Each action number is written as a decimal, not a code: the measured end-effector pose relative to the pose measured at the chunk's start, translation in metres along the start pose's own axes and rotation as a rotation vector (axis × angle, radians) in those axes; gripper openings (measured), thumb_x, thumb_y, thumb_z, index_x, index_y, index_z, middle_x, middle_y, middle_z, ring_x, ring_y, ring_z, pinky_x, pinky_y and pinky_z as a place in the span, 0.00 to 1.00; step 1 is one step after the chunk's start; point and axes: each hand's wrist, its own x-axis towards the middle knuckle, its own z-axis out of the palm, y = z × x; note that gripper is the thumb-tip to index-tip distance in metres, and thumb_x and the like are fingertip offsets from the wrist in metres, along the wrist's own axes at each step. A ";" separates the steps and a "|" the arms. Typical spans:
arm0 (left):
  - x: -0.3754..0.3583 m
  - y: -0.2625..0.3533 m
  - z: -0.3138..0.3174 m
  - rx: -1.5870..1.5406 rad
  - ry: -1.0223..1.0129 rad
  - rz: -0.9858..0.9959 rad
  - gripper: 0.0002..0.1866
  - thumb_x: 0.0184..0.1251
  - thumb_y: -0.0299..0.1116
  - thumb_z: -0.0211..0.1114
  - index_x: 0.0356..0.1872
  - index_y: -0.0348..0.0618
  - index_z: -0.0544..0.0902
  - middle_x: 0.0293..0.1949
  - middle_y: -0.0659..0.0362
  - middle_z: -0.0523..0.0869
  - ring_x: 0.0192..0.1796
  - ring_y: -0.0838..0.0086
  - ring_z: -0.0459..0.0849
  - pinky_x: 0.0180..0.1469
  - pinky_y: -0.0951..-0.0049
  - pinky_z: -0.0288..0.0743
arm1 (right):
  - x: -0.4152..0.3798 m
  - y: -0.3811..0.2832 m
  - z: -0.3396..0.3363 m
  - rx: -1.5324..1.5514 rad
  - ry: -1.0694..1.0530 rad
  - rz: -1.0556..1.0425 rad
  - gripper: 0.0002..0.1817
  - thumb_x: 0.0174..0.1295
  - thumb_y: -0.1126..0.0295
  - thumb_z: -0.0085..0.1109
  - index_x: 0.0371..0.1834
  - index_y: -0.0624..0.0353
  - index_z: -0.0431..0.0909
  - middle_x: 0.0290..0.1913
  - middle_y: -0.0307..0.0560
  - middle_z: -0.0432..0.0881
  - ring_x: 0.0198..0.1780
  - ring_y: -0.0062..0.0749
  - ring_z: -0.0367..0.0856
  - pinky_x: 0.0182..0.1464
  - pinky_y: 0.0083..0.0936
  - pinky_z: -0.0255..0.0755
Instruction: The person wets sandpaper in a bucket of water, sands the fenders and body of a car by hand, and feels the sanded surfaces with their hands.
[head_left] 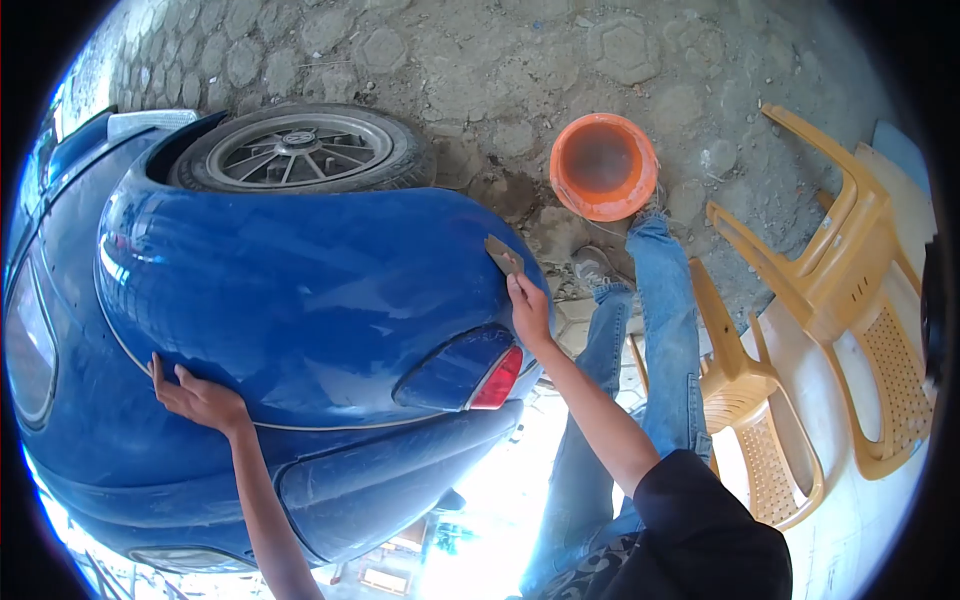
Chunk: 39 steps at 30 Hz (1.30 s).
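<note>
From where I stand, the brown sheet [502, 255] is just right of the frame's centre, at the rounded end of the blue fender [300, 275]. The right hand's [530, 308] grip pinches it between thumb and fingers. The left hand [205, 402], lower left, holds nothing, its fingers spread at the fender's edge. I'd lay the sheet flat to the curve, pressure light and even, clear of the red lamp [497, 380].
</note>
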 end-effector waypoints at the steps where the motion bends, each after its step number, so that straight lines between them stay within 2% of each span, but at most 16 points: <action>1: 0.000 0.001 0.000 -0.004 -0.001 -0.013 0.25 0.79 0.42 0.46 0.67 0.39 0.75 0.67 0.45 0.75 0.72 0.51 0.68 0.74 0.51 0.57 | -0.003 -0.010 -0.001 -0.057 -0.007 -0.045 0.19 0.77 0.68 0.51 0.66 0.62 0.78 0.67 0.52 0.79 0.70 0.43 0.77 0.69 0.26 0.67; 2: -0.001 0.003 0.000 -0.017 0.007 -0.005 0.25 0.78 0.41 0.47 0.67 0.39 0.75 0.67 0.45 0.75 0.72 0.51 0.68 0.74 0.51 0.57 | -0.008 -0.020 -0.001 -0.114 -0.017 -0.091 0.18 0.77 0.68 0.51 0.65 0.62 0.79 0.65 0.52 0.81 0.67 0.43 0.79 0.68 0.25 0.68; 3: -0.001 0.005 0.000 -0.025 0.014 0.002 0.24 0.78 0.41 0.48 0.67 0.40 0.75 0.67 0.45 0.76 0.72 0.50 0.69 0.74 0.52 0.57 | -0.018 -0.033 -0.001 -0.160 -0.073 -0.064 0.15 0.74 0.71 0.55 0.60 0.63 0.83 0.58 0.52 0.83 0.61 0.41 0.82 0.65 0.28 0.72; 6: 0.000 0.005 0.001 -0.011 0.057 0.043 0.23 0.77 0.39 0.50 0.66 0.40 0.76 0.67 0.45 0.76 0.71 0.50 0.70 0.73 0.52 0.59 | -0.042 -0.056 0.006 -0.027 -0.232 -0.246 0.15 0.71 0.74 0.59 0.59 0.61 0.84 0.55 0.50 0.83 0.58 0.42 0.83 0.63 0.29 0.74; 12: -0.002 0.005 -0.004 -0.023 0.120 -0.028 0.21 0.74 0.38 0.54 0.64 0.44 0.79 0.67 0.47 0.77 0.71 0.51 0.72 0.73 0.53 0.61 | -0.069 -0.106 0.021 -0.411 -0.540 -0.493 0.18 0.66 0.78 0.62 0.58 0.54 0.86 0.56 0.43 0.82 0.56 0.41 0.84 0.62 0.30 0.77; 16: 0.001 0.012 0.001 -0.054 0.165 -0.050 0.20 0.72 0.37 0.55 0.63 0.47 0.81 0.67 0.50 0.78 0.70 0.53 0.73 0.72 0.53 0.64 | -0.077 -0.126 0.047 -0.340 -0.603 -0.442 0.16 0.63 0.77 0.65 0.53 0.53 0.89 0.53 0.44 0.84 0.55 0.39 0.83 0.60 0.32 0.77; 19: -0.001 0.010 0.001 -0.062 0.179 -0.068 0.20 0.72 0.37 0.56 0.62 0.49 0.81 0.66 0.52 0.78 0.71 0.54 0.73 0.72 0.53 0.64 | -0.092 -0.143 0.067 -0.394 -0.693 -0.495 0.13 0.63 0.76 0.65 0.50 0.54 0.90 0.49 0.44 0.85 0.53 0.38 0.82 0.58 0.31 0.77; 22: -0.001 0.010 -0.001 -0.066 0.177 -0.092 0.20 0.71 0.37 0.56 0.62 0.51 0.81 0.66 0.52 0.78 0.71 0.55 0.73 0.73 0.53 0.63 | -0.101 -0.154 0.096 -0.508 -0.609 -0.592 0.11 0.63 0.76 0.65 0.46 0.55 0.90 0.48 0.44 0.86 0.52 0.39 0.83 0.56 0.28 0.76; 23: -0.001 0.010 -0.002 -0.060 0.173 -0.099 0.20 0.71 0.38 0.57 0.62 0.51 0.81 0.66 0.53 0.78 0.71 0.56 0.73 0.73 0.54 0.63 | -0.100 -0.154 0.100 -0.439 -0.602 -0.586 0.09 0.66 0.75 0.63 0.47 0.60 0.88 0.48 0.44 0.86 0.50 0.33 0.82 0.54 0.24 0.73; 26: 0.000 0.010 -0.004 -0.070 0.163 -0.122 0.20 0.70 0.38 0.57 0.62 0.52 0.81 0.66 0.53 0.78 0.71 0.57 0.73 0.74 0.54 0.62 | -0.103 -0.169 0.125 -0.165 -0.326 -0.383 0.10 0.71 0.73 0.60 0.51 0.64 0.84 0.47 0.44 0.86 0.51 0.27 0.80 0.54 0.23 0.72; 27: 0.000 0.010 -0.003 -0.078 0.157 -0.136 0.20 0.70 0.38 0.57 0.62 0.53 0.80 0.66 0.54 0.78 0.71 0.58 0.73 0.74 0.54 0.62 | -0.090 -0.174 0.131 -0.170 -0.254 -0.361 0.13 0.75 0.70 0.56 0.54 0.67 0.81 0.47 0.43 0.85 0.52 0.23 0.78 0.55 0.22 0.70; 31: 0.000 0.011 -0.005 -0.100 0.144 -0.166 0.20 0.70 0.37 0.56 0.62 0.54 0.81 0.66 0.55 0.78 0.72 0.60 0.73 0.74 0.53 0.63 | -0.032 -0.239 0.188 -0.091 -0.091 -0.570 0.16 0.76 0.65 0.55 0.58 0.66 0.81 0.48 0.39 0.84 0.49 0.23 0.78 0.55 0.22 0.70; 33: 0.000 0.012 -0.006 -0.121 0.140 -0.176 0.20 0.70 0.37 0.56 0.61 0.54 0.81 0.66 0.55 0.78 0.72 0.60 0.73 0.74 0.53 0.63 | -0.007 -0.278 0.220 -0.069 -0.127 -0.535 0.16 0.76 0.66 0.56 0.58 0.65 0.82 0.49 0.39 0.85 0.51 0.22 0.78 0.56 0.23 0.71; 36: 0.000 0.011 -0.009 -0.161 0.118 -0.202 0.20 0.70 0.36 0.56 0.62 0.53 0.81 0.68 0.55 0.77 0.73 0.60 0.71 0.75 0.53 0.62 | 0.001 -0.329 0.272 -0.101 -0.329 -0.674 0.15 0.73 0.69 0.58 0.57 0.63 0.83 0.56 0.47 0.85 0.58 0.33 0.82 0.62 0.28 0.72; 38: 0.001 0.011 -0.010 -0.200 0.100 -0.213 0.20 0.70 0.35 0.56 0.62 0.53 0.81 0.68 0.55 0.76 0.74 0.60 0.70 0.75 0.53 0.61 | -0.014 -0.341 0.283 -0.352 -0.446 -1.109 0.15 0.70 0.72 0.60 0.57 0.61 0.84 0.58 0.50 0.85 0.60 0.42 0.83 0.60 0.29 0.75; 39: 0.001 0.011 -0.011 -0.227 0.079 -0.226 0.22 0.70 0.34 0.56 0.64 0.53 0.80 0.69 0.55 0.76 0.75 0.60 0.69 0.76 0.53 0.59 | -0.025 -0.336 0.278 -0.410 -0.473 -1.067 0.18 0.70 0.71 0.58 0.61 0.58 0.83 0.64 0.52 0.82 0.67 0.51 0.78 0.68 0.38 0.69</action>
